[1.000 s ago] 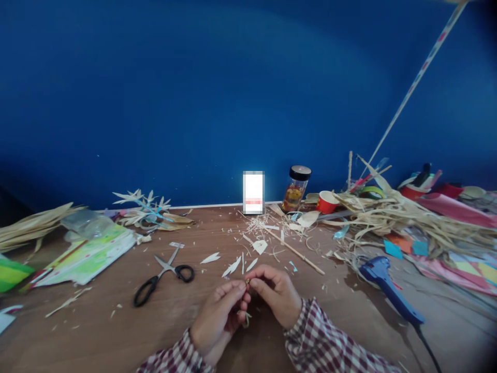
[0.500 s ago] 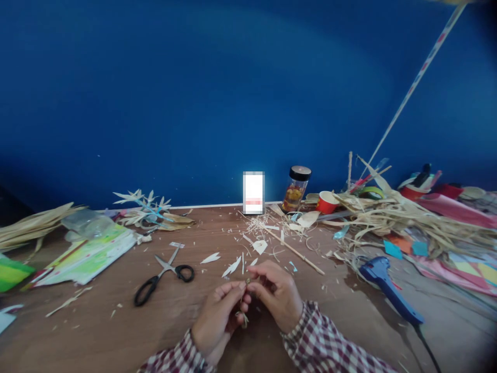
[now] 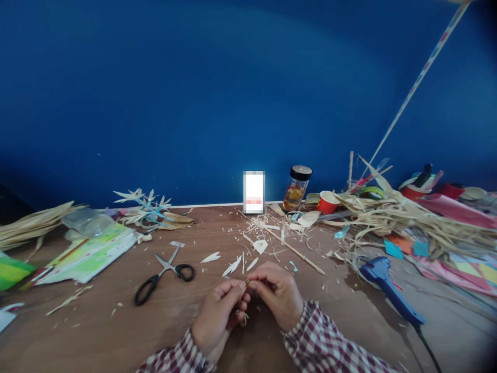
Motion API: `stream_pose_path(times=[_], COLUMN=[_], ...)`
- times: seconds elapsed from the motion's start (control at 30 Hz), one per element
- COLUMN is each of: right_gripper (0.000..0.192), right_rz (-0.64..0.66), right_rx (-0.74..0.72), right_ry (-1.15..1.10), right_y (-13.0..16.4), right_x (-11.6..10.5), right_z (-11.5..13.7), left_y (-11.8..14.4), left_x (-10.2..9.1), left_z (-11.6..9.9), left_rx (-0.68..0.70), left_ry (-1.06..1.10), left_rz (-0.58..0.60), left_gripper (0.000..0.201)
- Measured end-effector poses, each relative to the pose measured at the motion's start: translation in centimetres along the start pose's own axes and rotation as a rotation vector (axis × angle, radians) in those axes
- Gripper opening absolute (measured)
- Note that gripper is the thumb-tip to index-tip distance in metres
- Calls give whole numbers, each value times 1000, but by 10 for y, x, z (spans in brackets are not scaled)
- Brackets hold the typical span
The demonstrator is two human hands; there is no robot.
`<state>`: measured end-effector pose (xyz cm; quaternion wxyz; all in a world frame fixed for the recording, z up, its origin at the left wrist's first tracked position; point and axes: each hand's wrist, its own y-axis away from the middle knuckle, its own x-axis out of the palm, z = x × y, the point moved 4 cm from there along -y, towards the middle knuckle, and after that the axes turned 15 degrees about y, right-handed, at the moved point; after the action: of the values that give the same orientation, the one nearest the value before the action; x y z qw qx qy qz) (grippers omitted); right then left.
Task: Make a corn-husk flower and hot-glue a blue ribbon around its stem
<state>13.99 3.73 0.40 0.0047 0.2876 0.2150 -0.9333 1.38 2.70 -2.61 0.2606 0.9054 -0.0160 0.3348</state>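
Note:
Low in the middle of the view my two hands meet, fingertips close together. My left hand [image 3: 218, 312] is closed around a thin straw-coloured strip [image 3: 243, 318], whose looped lower end hangs out below the fingers. With thumb and forefinger, my right hand [image 3: 278, 294] pinches the upper end of that strip. Most of it is hidden in the fingers. Pale cut leaf-shaped pieces [image 3: 232, 266] lie just beyond the hands. Left of them rest scissors [image 3: 165, 273] with black handles, blades spread apart.
A blue hot glue gun [image 3: 390, 287] lies at right, its cord running toward me. Behind it is a heap of dried husk strips [image 3: 373, 217]. A black-lidded jar [image 3: 297, 189] and a red paper cup [image 3: 328, 202] stand near the wall. A thin stick [image 3: 297, 253] lies among scraps.
My right forefinger has come down from a raised position and now presses with the thumb on the strip's upper end. My left hand has barely moved.

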Motion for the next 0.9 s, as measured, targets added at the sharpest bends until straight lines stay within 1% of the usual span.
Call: stream_pose_path(times=[0.23, 0.43, 0.57, 0.67, 0.9], right_gripper=[9, 9, 12, 9, 7], right_rz=[15, 20, 24, 26, 58], right_rx=[22, 37, 17, 14, 51], right_ry=[62, 100, 92, 74, 37], right_y=[1, 1, 0, 1, 1], right_x=[1, 0, -1, -1, 1], right_z=[3, 6, 8, 6, 3], left_y=[1, -1, -1, -1, -3], left_x=[2, 2, 1, 0, -3], left_z=[-1, 2, 3, 2, 3], left_rx=[5, 3, 13, 27, 70], left_ry=[-15, -32, -38, -29, -56], left_rz=[-2, 33, 15, 0, 44], left_gripper=[20, 21, 24, 24, 23])
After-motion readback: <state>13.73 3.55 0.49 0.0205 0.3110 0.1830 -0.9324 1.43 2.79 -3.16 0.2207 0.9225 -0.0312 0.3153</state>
